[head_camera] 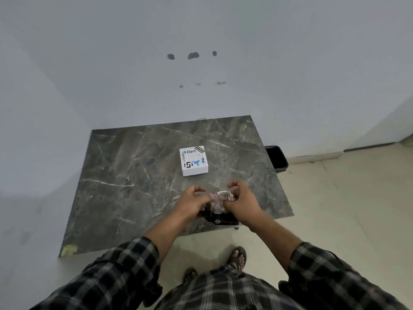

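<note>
A crumpled black plastic packet [220,218] with white and red printing sits at the near edge of a dark marble table [125,175]. My left hand [194,203] grips its left side with curled fingers. My right hand [240,201] pinches its right side and top. Pale contents show between my hands, blurred. A white square box [194,161] covered in stickers, one reading "Dart", lies flat on the table a little beyond my hands.
The table stands against a pale wall with several dark holes. A black bin [276,158] stands on the tiled floor behind the table's right edge. My sandalled feet [238,257] are on the floor just in front of the table.
</note>
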